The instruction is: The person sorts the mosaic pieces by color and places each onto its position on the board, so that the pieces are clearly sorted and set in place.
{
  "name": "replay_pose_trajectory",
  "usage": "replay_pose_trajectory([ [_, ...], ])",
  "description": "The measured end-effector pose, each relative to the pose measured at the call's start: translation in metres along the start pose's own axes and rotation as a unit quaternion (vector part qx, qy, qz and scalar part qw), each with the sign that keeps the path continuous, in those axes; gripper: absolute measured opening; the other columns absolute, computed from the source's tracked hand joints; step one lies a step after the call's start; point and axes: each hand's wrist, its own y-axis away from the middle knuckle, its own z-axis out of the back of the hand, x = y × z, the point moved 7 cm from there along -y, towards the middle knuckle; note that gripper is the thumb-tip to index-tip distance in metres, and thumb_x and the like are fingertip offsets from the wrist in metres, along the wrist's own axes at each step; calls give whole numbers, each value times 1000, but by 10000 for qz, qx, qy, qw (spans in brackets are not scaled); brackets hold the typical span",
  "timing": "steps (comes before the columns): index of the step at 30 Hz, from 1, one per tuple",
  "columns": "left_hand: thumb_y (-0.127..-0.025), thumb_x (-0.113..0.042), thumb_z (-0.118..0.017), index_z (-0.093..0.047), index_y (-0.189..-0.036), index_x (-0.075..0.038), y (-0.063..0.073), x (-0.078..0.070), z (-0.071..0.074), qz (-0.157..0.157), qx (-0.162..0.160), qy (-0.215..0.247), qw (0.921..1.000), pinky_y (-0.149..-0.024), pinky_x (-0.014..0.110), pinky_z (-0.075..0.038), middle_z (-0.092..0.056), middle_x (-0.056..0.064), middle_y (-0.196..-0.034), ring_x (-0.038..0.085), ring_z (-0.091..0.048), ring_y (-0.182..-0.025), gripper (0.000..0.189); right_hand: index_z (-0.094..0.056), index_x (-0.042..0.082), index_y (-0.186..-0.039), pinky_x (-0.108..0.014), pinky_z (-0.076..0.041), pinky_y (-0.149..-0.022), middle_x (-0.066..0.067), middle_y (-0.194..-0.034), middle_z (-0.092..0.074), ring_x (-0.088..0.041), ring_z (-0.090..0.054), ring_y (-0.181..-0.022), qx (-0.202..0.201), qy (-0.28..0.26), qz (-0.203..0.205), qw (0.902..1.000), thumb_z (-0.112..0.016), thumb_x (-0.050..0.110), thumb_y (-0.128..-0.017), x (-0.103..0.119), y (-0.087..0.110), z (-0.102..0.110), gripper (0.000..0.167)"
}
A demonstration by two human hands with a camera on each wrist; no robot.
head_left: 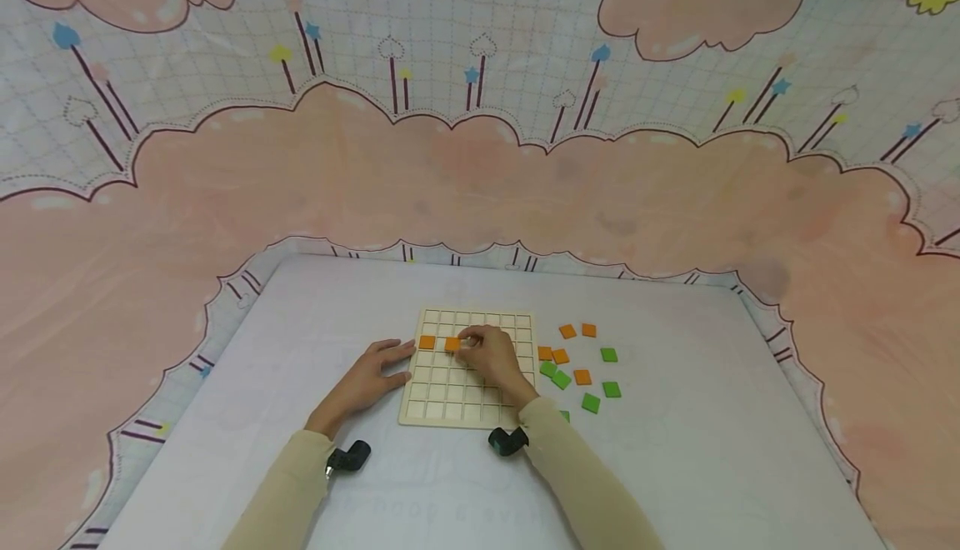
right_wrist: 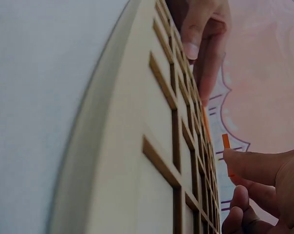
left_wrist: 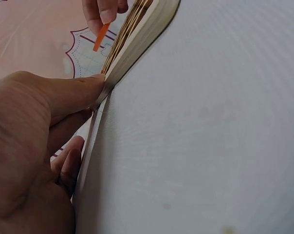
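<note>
A pale wooden grid board [head_left: 442, 411] lies flat on the white table. My left hand [head_left: 370, 379] rests at the board's left side, fingers spread and fairly straight, with thumb and fingertips against its edge; the left wrist view shows the thumb [left_wrist: 74, 92] at that edge. My right hand [head_left: 491, 358] pinches a small orange square tile [head_left: 452, 344] between thumb and fingertips. In the right wrist view the held tile [right_wrist: 226, 141] appears edge-on, raised above the grid. Another orange tile [head_left: 427, 342] sits in a cell at the board's left side.
Right of the board lie several loose orange tiles [head_left: 582, 377] and green tiles [head_left: 591, 402], some touching each other. One green tile [head_left: 564, 417] is partly hidden by the right sleeve. A patterned pink and white cloth [head_left: 480, 183] stands behind the table.
</note>
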Motion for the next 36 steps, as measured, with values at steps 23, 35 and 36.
replay_pose_trajectory([
  [23,-93,-25,-68,-49,-146,-18,-1,1,-1,140,0,95,9999,-116,64,-25,-31,19,-158,44,-29,-145,57,-76,14,-104,-25,-41,-62,2,-79,-63,-11,-51,-67,-54,1018,-13,9948,-76,20,-82,4,-15,-13,22],
  [35,-92,-26,-68,-49,-146,-19,0,2,-2,106,20,1,9999,-115,65,-28,-32,19,-157,44,-31,-144,58,-76,18,-107,-27,-41,-67,3,-84,-65,-11,-53,-74,39,1127,-88,9936,-76,23,-84,2,-13,-16,23],
  [36,-92,-26,-69,-49,-146,-19,0,2,-2,132,24,20,9999,-115,64,-27,-32,19,-157,44,-31,-144,58,-76,18,-107,-27,-41,-66,2,-84,-65,-12,-53,-74,52,1123,-78,9936,-76,22,-84,2,-13,-16,23],
])
